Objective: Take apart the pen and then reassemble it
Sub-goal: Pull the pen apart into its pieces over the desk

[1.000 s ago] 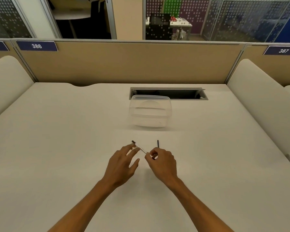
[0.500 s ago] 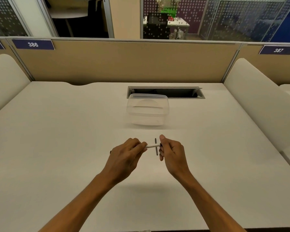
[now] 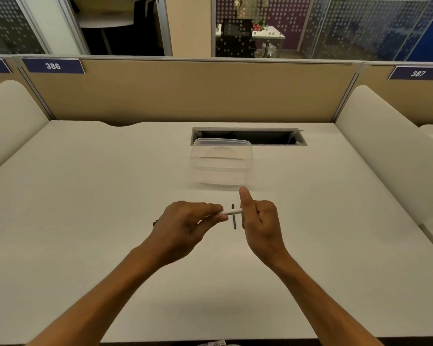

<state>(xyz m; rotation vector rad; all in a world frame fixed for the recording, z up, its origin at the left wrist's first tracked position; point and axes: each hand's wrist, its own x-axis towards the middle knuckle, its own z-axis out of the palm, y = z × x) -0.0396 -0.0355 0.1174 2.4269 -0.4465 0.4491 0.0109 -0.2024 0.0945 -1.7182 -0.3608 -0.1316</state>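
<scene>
Your left hand (image 3: 185, 224) covers most of the pen barrel (image 3: 231, 212); only a short white stretch shows between your hands. Your right hand (image 3: 259, 218) hides the barrel's other end. A dark tip (image 3: 155, 223) behind your left hand is too small to identify. The tabletop (image 3: 85, 196) is cut off at its near edge.

I am looking at an open-plan office workstation. A white desk (image 3: 90, 196) fills my view, fenced at 12 o'clock by a tan partition panel (image 3: 198, 93) carrying blue number plates, 386 (image 3: 53, 66) at 10 o'clock and 387 (image 3: 417, 73) at 2 o'clock. A cable slot (image 3: 249, 136) is cut into the desk at 12 o'clock. Beyond the partition, glass walls with dotted frosting (image 3: 348, 26) enclose meeting rooms with tables and chairs
</scene>
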